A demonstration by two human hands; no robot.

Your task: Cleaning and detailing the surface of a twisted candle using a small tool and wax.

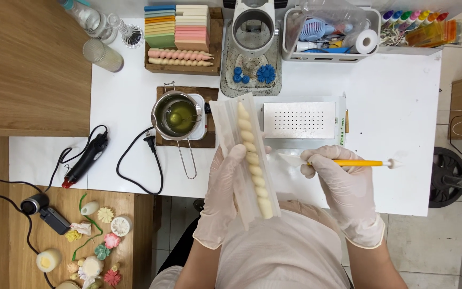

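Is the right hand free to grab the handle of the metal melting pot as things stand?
Probably not: the right hand is holding a yellow tool, and the left hand with the twisted candle mould sits between it and the pot handle.

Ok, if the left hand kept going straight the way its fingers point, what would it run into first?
Probably the metal pot on its small heater. The left hand, wrapped around the clear mould with its spiral candle, points up and slightly left towards it. Heights are unclear, so it might pass over the pot's long handle first.
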